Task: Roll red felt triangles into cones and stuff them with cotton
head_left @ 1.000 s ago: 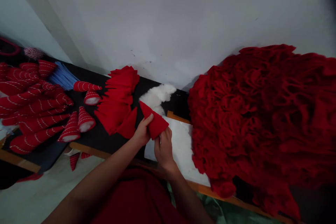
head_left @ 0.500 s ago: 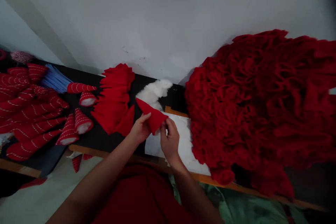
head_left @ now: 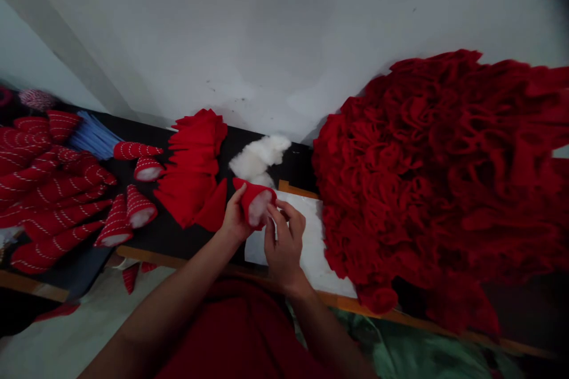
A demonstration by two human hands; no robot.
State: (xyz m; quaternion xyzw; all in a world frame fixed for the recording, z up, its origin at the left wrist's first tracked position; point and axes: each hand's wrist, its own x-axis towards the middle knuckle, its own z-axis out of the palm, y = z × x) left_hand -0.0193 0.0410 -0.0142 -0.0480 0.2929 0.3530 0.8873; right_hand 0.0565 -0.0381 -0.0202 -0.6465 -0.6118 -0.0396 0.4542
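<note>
Change noted vs. prev. views: red cone [head_left: 250, 190] has been turned so its open mouth now faces the wearer. Prev. views gave only a plain red outer face, no white in the mouth visible; white fill [head_left: 258, 211] now shows inside.

Pos.: cone is held up over the front part of the counter [head_left: 164, 238], between L hand [head_left: 235, 219] & R hand [head_left: 287, 246], just on the near side of the loose wadding [head_left: 260, 157] & close to the white sheet [head_left: 315, 237].

L grip: closed on the cone's side, thumb laid on it near the tip end; appears to carry the wt. R grip: fingers part-curled at the mouth's R edge, tips right by the fill; cannot tell if they pinch the rim, press the fill or merely touch.

Meaning for the work in hand (judgement): fill is already in, & the mouth is now open to view & to the R fingers, so amt. & seating of fill can be checked from this side. Possible defect: loose fibre could cling to fingertips & pull out past the rim.

No chg. seen elsewhere: row of red felt pieces [head_left: 193, 157] to L of the wadding; lg. heap of red felt [head_left: 427, 189] to R; 3 striped cones [head_left: 139, 204] w/ white showing at their mouths, lying further L.
</note>
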